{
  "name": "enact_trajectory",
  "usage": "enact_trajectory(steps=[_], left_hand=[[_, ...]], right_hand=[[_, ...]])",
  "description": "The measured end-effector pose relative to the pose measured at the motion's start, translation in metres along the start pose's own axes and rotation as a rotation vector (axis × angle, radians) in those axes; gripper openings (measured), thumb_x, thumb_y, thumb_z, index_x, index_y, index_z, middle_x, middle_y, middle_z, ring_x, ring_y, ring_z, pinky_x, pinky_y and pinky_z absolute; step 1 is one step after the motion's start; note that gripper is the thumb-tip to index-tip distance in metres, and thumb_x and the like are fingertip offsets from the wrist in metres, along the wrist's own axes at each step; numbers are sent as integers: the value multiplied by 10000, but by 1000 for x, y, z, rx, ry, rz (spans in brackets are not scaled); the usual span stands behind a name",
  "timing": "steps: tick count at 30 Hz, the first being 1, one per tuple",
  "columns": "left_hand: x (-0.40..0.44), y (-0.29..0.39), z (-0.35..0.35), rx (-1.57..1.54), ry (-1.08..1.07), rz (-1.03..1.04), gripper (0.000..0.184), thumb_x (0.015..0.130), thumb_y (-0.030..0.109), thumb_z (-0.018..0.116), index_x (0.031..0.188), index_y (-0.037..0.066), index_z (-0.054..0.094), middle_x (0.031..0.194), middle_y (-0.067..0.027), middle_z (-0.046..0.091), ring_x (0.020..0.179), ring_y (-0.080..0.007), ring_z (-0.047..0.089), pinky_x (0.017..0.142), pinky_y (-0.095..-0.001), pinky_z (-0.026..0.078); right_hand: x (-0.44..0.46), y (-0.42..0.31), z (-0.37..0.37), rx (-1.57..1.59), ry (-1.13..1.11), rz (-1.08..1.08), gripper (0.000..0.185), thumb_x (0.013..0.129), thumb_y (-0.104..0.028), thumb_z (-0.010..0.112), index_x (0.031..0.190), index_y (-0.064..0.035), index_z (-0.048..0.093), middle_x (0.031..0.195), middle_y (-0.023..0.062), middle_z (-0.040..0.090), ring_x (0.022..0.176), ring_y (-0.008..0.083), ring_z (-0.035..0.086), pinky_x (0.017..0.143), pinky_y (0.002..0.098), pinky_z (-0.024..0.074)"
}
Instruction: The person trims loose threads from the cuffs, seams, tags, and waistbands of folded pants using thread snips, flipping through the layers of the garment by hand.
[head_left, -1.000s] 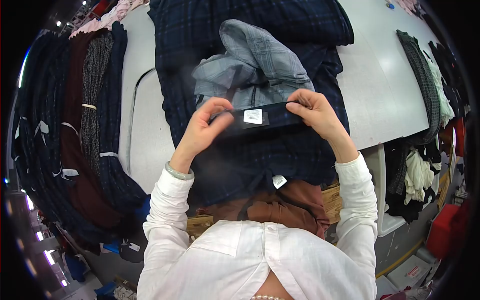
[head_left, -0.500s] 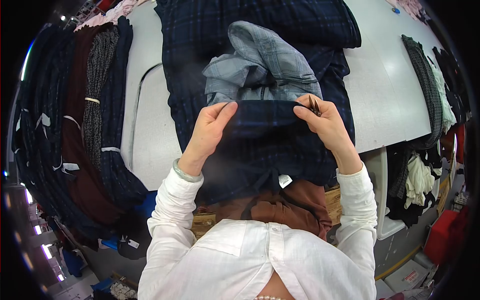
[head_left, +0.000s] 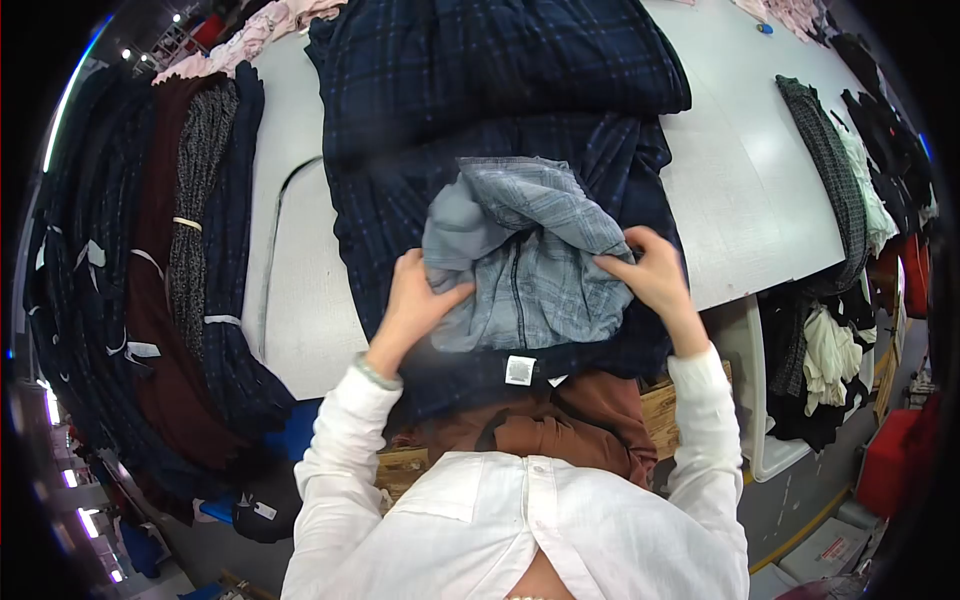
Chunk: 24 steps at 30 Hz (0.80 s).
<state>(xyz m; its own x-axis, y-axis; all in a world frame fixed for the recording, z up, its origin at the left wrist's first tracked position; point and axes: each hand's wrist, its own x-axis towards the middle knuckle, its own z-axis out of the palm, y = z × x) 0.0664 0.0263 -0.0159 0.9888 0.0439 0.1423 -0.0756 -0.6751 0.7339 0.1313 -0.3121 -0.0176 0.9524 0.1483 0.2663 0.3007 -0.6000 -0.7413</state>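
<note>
In front of me lies a pair of navy plaid trousers, its paler grey-blue inside (head_left: 560, 290) turned up and showing a dark seam down the middle. The dark waistband (head_left: 455, 372) runs along the near side, with a white label (head_left: 519, 370) on it. My left hand (head_left: 415, 305) pinches the left side of the pale cloth between thumb and fingers. On the other side my right hand (head_left: 655, 275) is closed on the fabric's right edge. I cannot make out the small snips in the right hand now.
More navy plaid cloth (head_left: 500, 70) is piled on the pale table (head_left: 740, 180) behind. Tied bundles of dark garments (head_left: 190, 260) hang over the left edge. At the right are a dark checked garment (head_left: 830, 170) and a white bin (head_left: 752, 400) near cream cloth (head_left: 832, 360).
Both hands have shifted from the navy waistband edge onto the sides of the pale inner cloth. The waistband now lies nearer me, more of the inside shows, and the label is face up.
</note>
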Motion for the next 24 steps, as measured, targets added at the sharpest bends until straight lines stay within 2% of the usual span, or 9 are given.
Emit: enact_trajectory(steps=[2,4,6,12,16,18,21,23,24], left_hand=[[-5,12,-3,-112,28,-163,351,711,172,757,969,-40,651,922,-192,663,830,-295,660,737,-350,501],[-34,13,-30,-30,363,82,153,732,5,678,826,-61,576,964,-193,673,811,-280,647,724,-320,491],[-75,35,-69,83,461,20,272,690,-79,645,675,-25,379,956,-209,676,811,-265,641,742,-297,482],[-139,-5,-78,-804,-72,-291,230,717,-96,649,888,27,555,1235,-130,549,1155,-224,532,1002,-354,397],[-116,6,-79,-154,-167,-164,326,736,-84,646,1049,0,606,1063,-96,629,1011,-194,594,912,-340,455],[-109,16,-76,71,-223,-102,314,725,-75,664,1030,-7,633,949,-97,661,863,-190,639,802,-326,501],[-132,52,-95,-5,616,77,323,624,-75,673,933,17,682,762,-104,646,632,-227,622,634,-329,507],[-150,67,-120,378,232,333,313,537,-72,658,830,33,691,699,-137,619,581,-279,598,584,-334,495],[-155,62,-114,390,15,268,334,508,-57,650,823,44,695,658,-122,612,592,-288,603,577,-341,496]], right_hand=[[0,-6,4,-110,-97,-30,328,667,-75,740,979,-13,661,839,152,655,762,282,643,679,373,494],[-19,-27,-29,-16,212,-46,290,673,-14,665,963,-9,665,814,137,653,745,241,641,659,349,484],[-48,-27,-75,222,176,185,270,673,98,554,917,18,638,804,27,611,726,92,534,644,280,442],[-112,16,-88,1196,-188,590,272,690,95,628,930,-20,567,953,34,635,690,13,550,536,150,372],[-95,4,-75,711,-317,712,335,694,44,685,1007,-2,575,826,32,628,687,58,575,542,182,390],[-93,-4,-70,264,-210,309,328,674,49,699,980,4,587,809,63,640,751,117,622,602,212,443],[-104,-35,-88,3,438,2,242,662,99,642,880,-5,627,808,130,636,762,210,641,688,282,500],[-119,-48,-95,-239,577,-340,313,673,109,625,955,-22,659,795,147,636,716,223,644,665,297,506],[-124,-39,-100,-238,257,-209,338,688,93,645,1003,-27,667,785,151,641,697,230,649,651,304,510]])
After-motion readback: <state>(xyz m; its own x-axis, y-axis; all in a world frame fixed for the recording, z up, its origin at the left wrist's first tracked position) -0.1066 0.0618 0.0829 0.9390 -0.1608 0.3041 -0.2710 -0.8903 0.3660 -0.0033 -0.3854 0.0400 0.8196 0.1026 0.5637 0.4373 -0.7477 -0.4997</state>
